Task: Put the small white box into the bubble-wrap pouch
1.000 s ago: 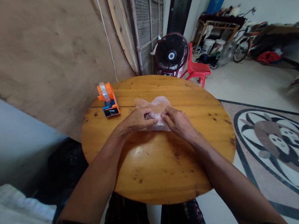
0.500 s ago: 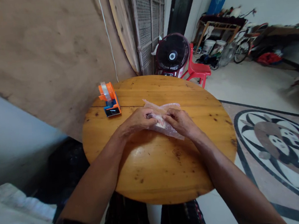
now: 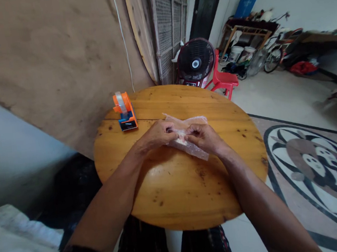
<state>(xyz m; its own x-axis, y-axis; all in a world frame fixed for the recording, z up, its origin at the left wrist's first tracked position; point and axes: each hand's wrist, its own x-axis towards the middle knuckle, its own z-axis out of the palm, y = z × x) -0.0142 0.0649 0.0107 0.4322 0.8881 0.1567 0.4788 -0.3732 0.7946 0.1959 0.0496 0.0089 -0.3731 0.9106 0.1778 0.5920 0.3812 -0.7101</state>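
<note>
A crumpled, see-through pinkish sheet that looks like bubble wrap (image 3: pixel 195 150) lies on the round wooden table (image 3: pixel 176 197). Something small and whitish is wrapped inside it, its kind hidden by the film and fingers. My left hand (image 3: pixel 160 134) pinches the left side of the wrap, thumb pointing right. From the other side my right hand (image 3: pixel 203 136) pinches it too, fingers curled, the thumb close to my left thumb. Beyond my left hand stands an orange and blue tape dispenser (image 3: pixel 125 112) with a roll of clear tape.
Behind the table stand a dark fan (image 3: pixel 195 62) and a red chair (image 3: pixel 223 77). A board wall (image 3: pixel 58 53) rises at the left. Further right are a bicycle (image 3: pixel 274 56), a cluttered side table (image 3: pixel 245 29) and a panda floor pattern (image 3: pixel 319 162).
My right hand's fingers have shifted slightly on the bubble wrap, and the thumbs still press near its middle. The view has moved a little. The tape dispenser stays where it was.
</note>
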